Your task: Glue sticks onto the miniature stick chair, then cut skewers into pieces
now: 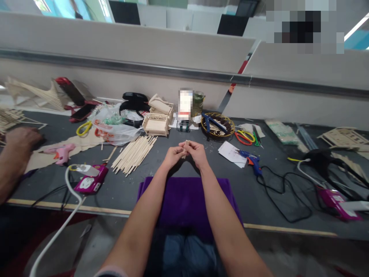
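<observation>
Bare forearms (pixel 145 213) nearest, reaching in over a purple cloth (pixel 184 198) at the front edge of the dark table (pixel 198 167). Hands meet just beyond the cloth. Left hand (pixel 173 155) and right hand (pixel 196 152) both pinch one small wooden piece (pixel 187 142), fingers closed on it from either side, held roughly upright between them; exact finger contact too small to read.

Risks, as judged: piece looks slim, so uneven pressure or a twist between the two grips could crack it or pull any joint apart. Slack fingers could drop it onto the cloth or table, among the loose bits there.

Loose sticks (pixel 134 156) lie side by side, left of the left hand, nothing visible binding them; an outward sweep of that arm could scatter them. To the right, blue glue gun (pixel 252 159) touches white paper (pixel 230 154), its black cord (pixel 284 207) looping across the table. Snagging the cord could drag the gun; whether it is hot, cannot tell. Small wooden box (pixel 157 125) stands behind the sticks, open-topped, easily knocked by a careless reach.
</observation>
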A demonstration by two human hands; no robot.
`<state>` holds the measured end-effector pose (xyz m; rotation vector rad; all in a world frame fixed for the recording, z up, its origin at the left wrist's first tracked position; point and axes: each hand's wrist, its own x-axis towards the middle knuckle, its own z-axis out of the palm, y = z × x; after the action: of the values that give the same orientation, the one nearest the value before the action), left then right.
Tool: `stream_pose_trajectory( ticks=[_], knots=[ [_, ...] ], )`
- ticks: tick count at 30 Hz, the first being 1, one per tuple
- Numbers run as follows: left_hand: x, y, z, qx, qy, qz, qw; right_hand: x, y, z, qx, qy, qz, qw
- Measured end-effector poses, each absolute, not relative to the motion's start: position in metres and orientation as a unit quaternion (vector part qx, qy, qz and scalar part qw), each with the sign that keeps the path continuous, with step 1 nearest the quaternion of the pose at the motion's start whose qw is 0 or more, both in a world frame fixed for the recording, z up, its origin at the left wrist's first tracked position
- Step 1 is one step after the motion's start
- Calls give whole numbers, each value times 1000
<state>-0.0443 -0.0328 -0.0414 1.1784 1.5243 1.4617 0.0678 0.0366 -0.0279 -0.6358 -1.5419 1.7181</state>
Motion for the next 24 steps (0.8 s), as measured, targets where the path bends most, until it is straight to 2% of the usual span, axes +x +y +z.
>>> stream_pose_trajectory(
  ticks=[4,11,16,18,20,24],
  knots=[
    [-49,-31,-45,448,586,567,367,61,37,-31,-262,-601,658,371],
    [-57,-34,-53,472,597,544,354,66,44,-32,-231,-635,657,333],
    [-51,-36,-49,471,596,547,351,69,41,-28,-249,-634,643,350],
    [-47,-39,-44,448,591,549,385,68,38,-26,-265,-610,657,354],
    [-43,-45,-38,402,570,548,462,66,35,-24,-281,-579,684,343],
    [-40,-56,-29,292,525,534,595,65,33,-23,-298,-532,739,287]
  ],
)
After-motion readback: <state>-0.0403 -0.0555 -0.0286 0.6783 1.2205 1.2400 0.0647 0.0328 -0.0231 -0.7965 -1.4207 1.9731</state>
